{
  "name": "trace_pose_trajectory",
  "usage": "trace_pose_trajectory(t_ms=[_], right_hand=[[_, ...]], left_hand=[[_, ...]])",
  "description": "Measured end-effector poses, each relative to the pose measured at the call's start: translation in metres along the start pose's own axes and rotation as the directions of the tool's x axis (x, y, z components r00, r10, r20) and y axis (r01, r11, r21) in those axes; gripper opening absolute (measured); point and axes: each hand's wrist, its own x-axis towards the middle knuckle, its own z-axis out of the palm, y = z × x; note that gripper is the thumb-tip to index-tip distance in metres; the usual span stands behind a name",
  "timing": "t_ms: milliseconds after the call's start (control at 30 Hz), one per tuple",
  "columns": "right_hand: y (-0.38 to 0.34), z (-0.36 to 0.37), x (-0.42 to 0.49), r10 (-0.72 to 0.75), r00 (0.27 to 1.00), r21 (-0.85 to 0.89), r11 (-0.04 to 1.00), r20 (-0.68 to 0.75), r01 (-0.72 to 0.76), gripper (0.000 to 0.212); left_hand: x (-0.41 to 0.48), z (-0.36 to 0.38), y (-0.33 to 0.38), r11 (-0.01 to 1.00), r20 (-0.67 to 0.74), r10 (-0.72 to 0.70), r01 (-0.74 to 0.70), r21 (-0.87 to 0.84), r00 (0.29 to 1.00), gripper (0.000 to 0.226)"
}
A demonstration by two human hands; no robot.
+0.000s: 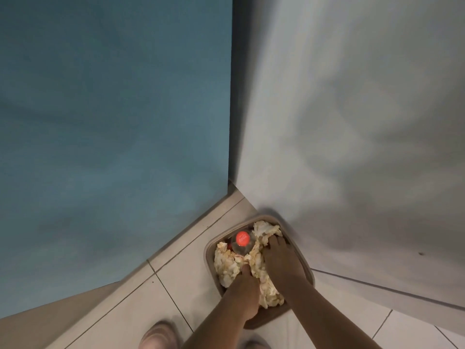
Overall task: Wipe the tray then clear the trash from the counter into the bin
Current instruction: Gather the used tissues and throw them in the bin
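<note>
- Location: the bin (208, 251) stands on the tiled floor (191, 280), in the corner where the teal wall (113, 122) meets the white wall (352, 109). No tray and no table are in view.
- Contents: crumpled paper (226, 267) fills the bin nearly to the rim. A clear bottle (237, 248) with a red cap (242, 238) stands among it at the far side.
- Right hand (279, 256): grip spread, fingers laid flat on the paper on the bin's right side, pressing down.
- Left hand (247, 290): fingertips are sunk into the paper near the middle. Whether the grip pinches a wad or only pushes cannot be told.
- Step in hand, as judged: trash is being packed down into the bin, the closing part of the task.
- Recommended method: press evenly with both palms, straight down, so the light bin does not tip or slide on the tiles.
- Keep pressure off the bottle, which could roll or spring paper back out.
- Tuck loose edges below the rim before lifting the hands away slowly.
</note>
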Motion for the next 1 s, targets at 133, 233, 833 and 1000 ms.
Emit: trace_pose_trajectory(t_ms=[133, 233, 833, 1000], right_hand=[[0.002, -0.014, -0.019, 0.009, 0.998, 0.146, 0.989, -0.054, -0.001, 0.044], [0.007, -0.031, -0.038, -0.007, 0.999, 0.218, 0.976, 0.053, -0.005, 0.058], [-0.095, -0.418, -0.223, -0.028, 0.891, 0.641, 0.684, -0.453, 0.347, 0.019], [-0.158, -0.527, -0.259, -0.16, 0.778, 0.603, 0.545, -0.607, 0.583, 0.006]], left_hand=[[-0.027, -0.018, 0.002, 0.995, 0.042, 0.016, -0.011, -0.103, 0.999, 0.06], [-0.055, -0.034, 0.002, 0.987, 0.013, -0.002, 0.005, -0.162, 1.0, 0.056], [-0.414, -0.235, 0.051, 0.923, -0.699, -0.208, -0.098, -0.372, 0.684, 0.039], [-0.54, -0.272, 0.027, 0.866, -0.794, -0.288, -0.21, -0.455, 0.536, 0.033]])
